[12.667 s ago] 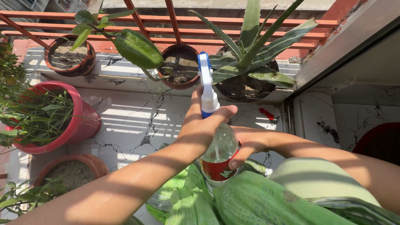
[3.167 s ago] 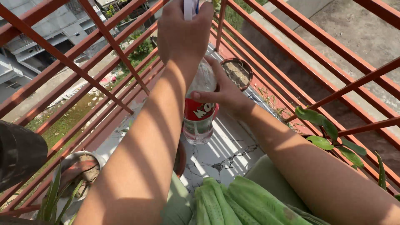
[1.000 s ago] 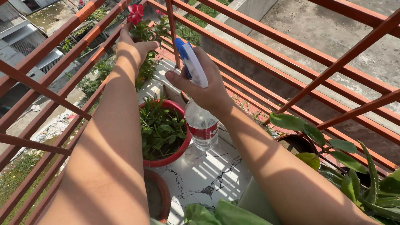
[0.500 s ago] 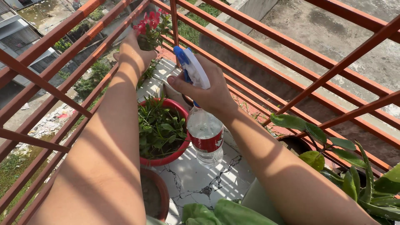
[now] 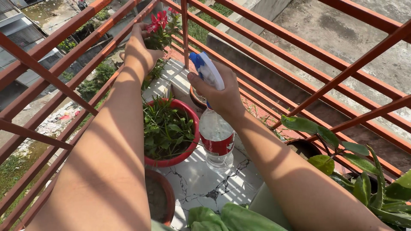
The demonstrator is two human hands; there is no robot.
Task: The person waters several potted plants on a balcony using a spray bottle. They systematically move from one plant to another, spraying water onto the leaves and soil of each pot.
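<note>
**Spray bottle up by the red flowers**

We hold a spray bottle (image 5: 215,128) in our right hand (image 5: 220,96). The grip of that hand is closed around the neck of the bottle, just under its blue and white spray head (image 5: 206,70). The bottle is clear with a red label. It hangs in the air above the white cracked floor (image 5: 201,179), just beside the red pot (image 5: 171,160) full of green leaves.

Our left hand (image 5: 139,53) reaches far out to the plant with red flowers (image 5: 159,20). Its grip is closed on the stems under the flowers.

There is not much room here. Orange railing bars (image 5: 299,47) cross close above and beside both arms. The flowers sit right by the bars. A brown pot (image 5: 162,196) stands near the red pot, under our left arm. On the right, a big-leafed plant (image 5: 317,137) is near our right arm. Between the pots, a strip of floor is bare.

Half a second ago the bottle was a bit more to the left and the spray head was a little farther from the upright bar. Now the bottle has moved right and a little down. Our left hand has stayed on the flower stems.
</note>
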